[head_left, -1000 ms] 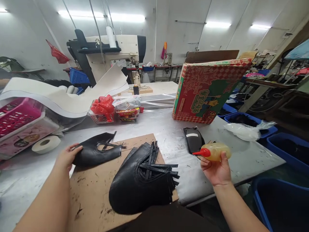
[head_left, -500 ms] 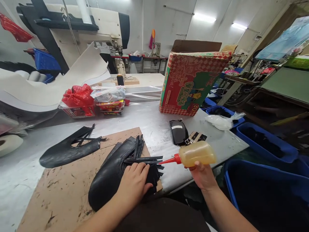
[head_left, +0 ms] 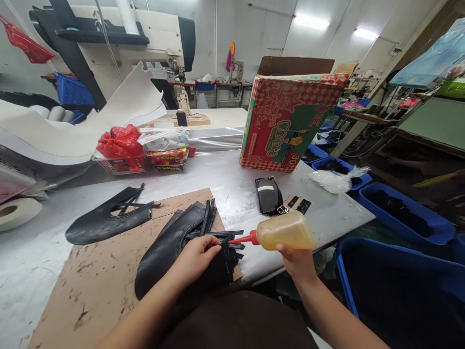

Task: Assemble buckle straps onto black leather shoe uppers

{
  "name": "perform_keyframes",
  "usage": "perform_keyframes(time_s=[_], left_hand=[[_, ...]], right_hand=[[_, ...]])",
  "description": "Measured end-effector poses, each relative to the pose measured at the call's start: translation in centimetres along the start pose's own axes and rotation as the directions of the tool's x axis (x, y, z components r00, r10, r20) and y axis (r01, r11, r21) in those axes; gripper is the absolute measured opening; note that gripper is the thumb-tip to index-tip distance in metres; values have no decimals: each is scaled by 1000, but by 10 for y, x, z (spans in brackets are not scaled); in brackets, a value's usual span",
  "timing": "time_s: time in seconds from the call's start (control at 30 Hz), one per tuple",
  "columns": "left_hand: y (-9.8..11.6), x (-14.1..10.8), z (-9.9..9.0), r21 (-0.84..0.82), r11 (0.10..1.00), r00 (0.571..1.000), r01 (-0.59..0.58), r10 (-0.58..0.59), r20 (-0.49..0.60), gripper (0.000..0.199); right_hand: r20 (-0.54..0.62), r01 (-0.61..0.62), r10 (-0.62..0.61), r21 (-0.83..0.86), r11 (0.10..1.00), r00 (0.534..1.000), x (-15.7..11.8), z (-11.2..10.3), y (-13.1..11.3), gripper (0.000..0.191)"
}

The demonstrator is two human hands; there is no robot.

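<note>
My right hand (head_left: 298, 261) grips a squeeze bottle (head_left: 285, 230) of yellowish liquid, tilted so its red nozzle (head_left: 241, 239) points left. The nozzle tip is at a thin black strap beside my left hand (head_left: 199, 251), whose thumb and forefinger are pinched on that strap. Beneath lies a stack of black leather shoe pieces (head_left: 163, 252) with several straps spread to the right. Another black leather piece (head_left: 98, 225) rests farther left, partly on a stained brown board (head_left: 98, 281).
Behind the bottle are a black curved piece (head_left: 268, 196) and buckled straps (head_left: 300, 204). A red carton (head_left: 283, 126) stands at the back. Boxes with a red bag (head_left: 121, 145) are at the back left, blue bins (head_left: 403, 213) on the right, and a sewing machine (head_left: 156, 41) beyond.
My left hand has lifted from lying on the straps and now pinches one. The bottle in my right hand has moved left, bringing its nozzle to my left fingertips.
</note>
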State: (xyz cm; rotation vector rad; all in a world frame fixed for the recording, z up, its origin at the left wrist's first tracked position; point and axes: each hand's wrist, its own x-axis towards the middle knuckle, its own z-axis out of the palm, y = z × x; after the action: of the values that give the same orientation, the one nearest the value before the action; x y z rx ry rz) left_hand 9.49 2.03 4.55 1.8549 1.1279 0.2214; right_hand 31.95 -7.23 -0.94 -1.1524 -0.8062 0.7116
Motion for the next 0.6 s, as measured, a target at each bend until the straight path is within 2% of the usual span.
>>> perform_keyframes(time_s=[0.27, 0.6], left_hand=[[-1, -3, -1, -92, 995, 1000, 27, -28, -8, 27], [-1, -1, -1, -168, 985, 999, 39, -42, -14, 28]], right_hand=[[-49, -19, 18, -12, 1000, 999, -1, 6, 2, 49], [-14, -45, 45, 7, 999, 999, 0, 6, 4, 53]])
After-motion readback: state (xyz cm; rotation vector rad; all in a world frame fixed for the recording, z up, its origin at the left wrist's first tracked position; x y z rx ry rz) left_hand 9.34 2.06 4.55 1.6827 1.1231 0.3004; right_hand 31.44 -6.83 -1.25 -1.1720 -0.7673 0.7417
